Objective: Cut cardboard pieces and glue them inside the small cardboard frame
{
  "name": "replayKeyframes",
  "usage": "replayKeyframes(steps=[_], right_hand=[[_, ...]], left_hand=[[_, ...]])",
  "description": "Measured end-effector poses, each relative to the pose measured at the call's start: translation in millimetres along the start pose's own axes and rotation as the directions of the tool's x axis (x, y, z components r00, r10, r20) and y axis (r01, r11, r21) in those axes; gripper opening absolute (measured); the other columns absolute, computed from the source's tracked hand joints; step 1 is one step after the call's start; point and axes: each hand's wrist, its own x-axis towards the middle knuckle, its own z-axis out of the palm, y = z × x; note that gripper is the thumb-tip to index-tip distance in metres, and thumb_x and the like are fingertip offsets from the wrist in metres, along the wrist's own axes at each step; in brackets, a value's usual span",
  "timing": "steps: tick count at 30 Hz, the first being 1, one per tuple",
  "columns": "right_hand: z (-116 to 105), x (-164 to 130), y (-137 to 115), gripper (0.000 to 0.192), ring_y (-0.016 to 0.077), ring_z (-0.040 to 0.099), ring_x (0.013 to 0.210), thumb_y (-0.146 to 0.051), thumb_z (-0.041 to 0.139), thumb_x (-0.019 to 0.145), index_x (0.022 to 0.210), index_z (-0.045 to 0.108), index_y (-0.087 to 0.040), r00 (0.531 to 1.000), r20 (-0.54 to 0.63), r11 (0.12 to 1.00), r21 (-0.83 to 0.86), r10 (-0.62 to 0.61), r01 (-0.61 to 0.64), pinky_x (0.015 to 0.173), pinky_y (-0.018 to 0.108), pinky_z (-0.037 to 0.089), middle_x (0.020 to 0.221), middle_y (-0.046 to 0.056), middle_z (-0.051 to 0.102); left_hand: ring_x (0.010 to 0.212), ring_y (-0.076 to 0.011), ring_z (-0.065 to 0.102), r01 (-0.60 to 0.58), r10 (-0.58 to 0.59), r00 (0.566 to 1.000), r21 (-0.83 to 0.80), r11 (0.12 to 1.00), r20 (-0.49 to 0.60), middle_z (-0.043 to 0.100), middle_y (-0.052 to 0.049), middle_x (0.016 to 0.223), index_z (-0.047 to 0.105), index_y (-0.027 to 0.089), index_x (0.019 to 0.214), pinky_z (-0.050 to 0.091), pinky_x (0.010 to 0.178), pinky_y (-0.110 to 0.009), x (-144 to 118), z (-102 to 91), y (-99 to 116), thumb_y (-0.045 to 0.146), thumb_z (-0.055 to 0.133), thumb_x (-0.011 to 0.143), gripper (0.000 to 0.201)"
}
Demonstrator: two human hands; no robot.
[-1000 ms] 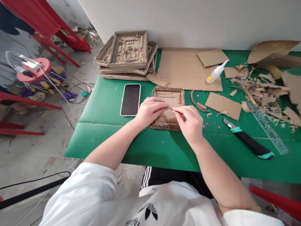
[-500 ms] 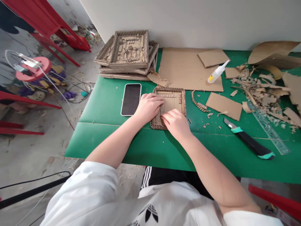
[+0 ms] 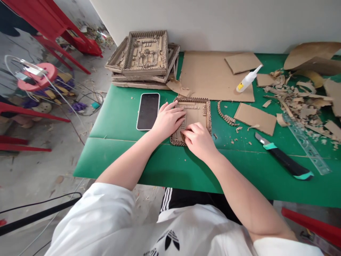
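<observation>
step: we're seating a small cardboard strip inside the cardboard frame (image 3: 195, 110), which lies flat on the green table (image 3: 128, 156) just right of the phone (image 3: 148, 111). Judgement: gluing/pressing stage, not cutting.
left hand (image 3: 168, 120): fingers spread flat on the frame's left edge, pinning it down, gripping nothing.
right hand (image 3: 199, 139): fingers curled down onto the frame's lower middle, fingertips pressing. We can't tell whether a strip is pinched under them; it's hidden.
next move: we'd judge it needs steady downward pressure with the frame kept from sliding, then a clean lift so the piece doesn't come up with the fingers.
supplies: glue bottle (image 3: 248, 79) lies on the big cardboard sheet (image 3: 210, 78) behind the frame; corrugated strip (image 3: 225, 116) just right of the frame.
tools: utility knife (image 3: 283, 160) lies well right of our right hand, clear ruler (image 3: 303, 144) beyond it.
clutter: cardboard scraps (image 3: 298, 99) piled at far right, finished frames (image 3: 145, 58) stacked at back left.
in the way: nothing blocks our hands; the loose crumbs near the frame could stick to any wet glue.
</observation>
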Motion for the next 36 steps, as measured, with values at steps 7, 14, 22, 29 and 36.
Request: replayKeyframes(steps=[7,14,22,29,36], right_hand=[[-1.6,0.7,2.9,0.031,0.0226,0.051,0.093,-0.006,0.045,0.083,0.095,0.072,-0.016,1.0,-0.005,0.999,0.037,0.016,-0.016,0.086,0.036,0.049,0.092,0.009,0.066],[-2.8,1.7,2.2,0.032,0.0231,0.052,0.092,-0.005,0.045,0.082,0.094,0.073,-0.015,1.0,0.008,0.998,0.046,0.03,-0.03,0.086,0.037,0.049,0.092,0.01,0.067],[-3.1,1.1,-1.0,0.03,0.0229,0.05,0.093,-0.007,0.046,0.082,0.091,0.073,-0.016,0.999,0.031,1.0,0.002,0.028,-0.028,0.086,0.036,0.047,0.092,0.009,0.066],[-3.5,1.0,-1.7,0.03,0.0228,0.051,0.095,-0.008,0.045,0.083,0.093,0.072,-0.014,0.999,0.048,1.0,0.004,0.025,-0.026,0.088,0.037,0.047,0.095,0.01,0.066],[-0.6,0.7,0.0,0.034,0.0218,0.053,0.11,-0.007,0.043,0.084,0.103,0.07,-0.014,0.998,0.045,0.999,0.024,-0.036,0.035,0.099,0.038,0.044,0.112,0.007,0.067]], left_hand=[[0.125,-0.0296,0.046,0.063,-0.063,0.998,-0.029,0.998,0.002,0.064,-0.007,0.118,0.065,0.02,0.109,0.03,0.107,-0.051,1.1,0.0,0.3,0.027,0.059,0.082,0.028],[0.129,-0.029,0.042,0.057,-0.054,0.998,-0.076,0.995,0.043,0.064,-0.006,0.119,0.067,0.02,0.103,0.024,0.109,-0.057,1.3,-0.2,0.6,0.023,0.054,0.086,0.022],[0.13,-0.0314,0.04,0.098,-0.098,0.995,-0.003,0.995,-0.034,0.061,-0.008,0.123,0.066,0.021,0.106,0.026,0.108,-0.055,-0.5,0.5,0.6,0.029,0.06,0.082,0.026],[0.125,-0.0258,0.045,0.08,-0.081,0.996,0.044,0.996,0.028,0.065,-0.004,0.117,0.066,0.021,0.108,0.024,0.111,-0.052,0.7,-1.8,3.3,0.024,0.048,0.089,0.027],[0.127,-0.0271,0.043,0.04,-0.043,0.998,0.081,0.996,0.038,0.065,-0.004,0.117,0.062,0.018,0.115,0.024,0.111,-0.051,-0.5,-3.6,5.2,0.025,0.041,0.091,0.033]])
